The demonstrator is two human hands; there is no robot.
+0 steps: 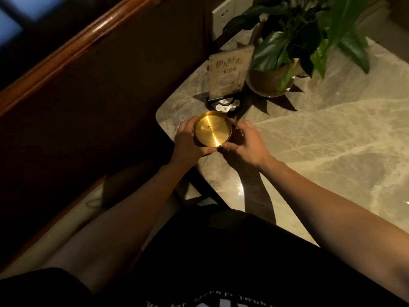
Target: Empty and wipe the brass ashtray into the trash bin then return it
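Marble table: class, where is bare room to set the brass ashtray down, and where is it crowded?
Bare: the marble table right of the right hand, below the potted plant. Crowded: the corner by the sign stand, where both hands hold the brass ashtray.

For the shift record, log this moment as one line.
left hand: grips ashtray | right hand: at its rim | ashtray: over table corner, nearly clean | bin: unseen

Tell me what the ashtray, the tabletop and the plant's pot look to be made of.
Ashtray: polished yellow metal, likely brass; it throws a bright radial glare.
Tabletop: glossy marble or a marble-look slab, judging by pale veins and lamp reflections.
Pot: seemingly glazed ceramic, smooth and brownish, though the dim light leaves this unsure.
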